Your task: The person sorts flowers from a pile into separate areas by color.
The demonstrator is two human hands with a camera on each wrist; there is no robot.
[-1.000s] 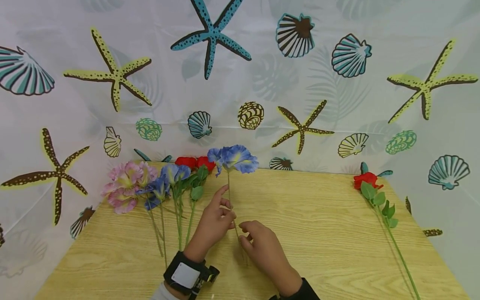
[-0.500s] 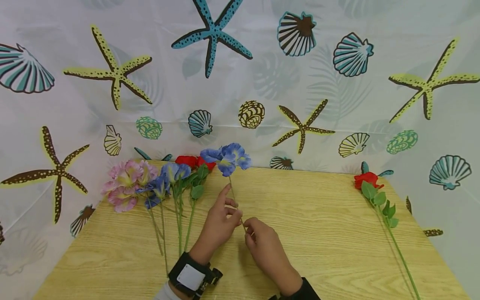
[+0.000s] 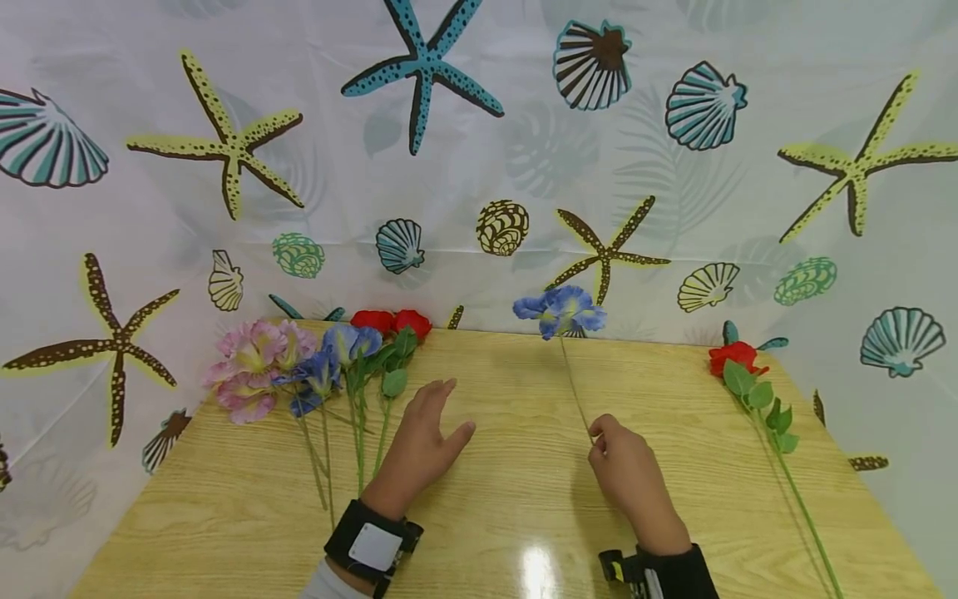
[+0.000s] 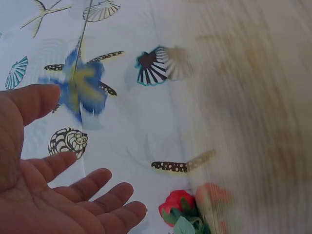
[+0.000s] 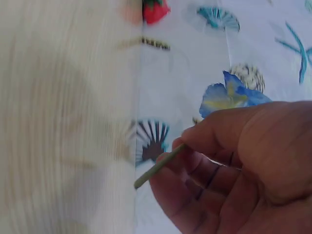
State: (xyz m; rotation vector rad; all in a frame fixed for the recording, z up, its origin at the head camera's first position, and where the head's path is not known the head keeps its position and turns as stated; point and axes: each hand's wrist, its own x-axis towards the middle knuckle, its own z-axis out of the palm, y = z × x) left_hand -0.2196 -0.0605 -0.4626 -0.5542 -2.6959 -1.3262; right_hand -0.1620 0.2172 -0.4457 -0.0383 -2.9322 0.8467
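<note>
My right hand [image 3: 632,478] pinches the thin green stem of a blue artificial iris [image 3: 561,312] between thumb and fingers, above the table. In the right wrist view the cut end of the stem [image 5: 158,168] pokes out past the fingertips, and blue petals [image 5: 231,97] show behind the hand. My left hand [image 3: 419,441] is empty, fingers spread and thumb apart, over the table beside the flowers on the left. The left wrist view shows its palm [image 4: 53,195] with nothing in it; the blue flower [image 4: 80,83] appears blurred beyond the thumb.
At the table's left lie pink flowers [image 3: 254,366], blue irises [image 3: 322,374] and red roses [image 3: 392,323] with leafy stems. A single red rose [image 3: 733,358] lies along the right side of the wooden table [image 3: 509,532]. A shell-and-starfish printed cloth [image 3: 464,175] hangs behind.
The left hand has let go of the iris stem and spread its fingers. Holding the stem alone, the right hand has carried the iris to the right.
</note>
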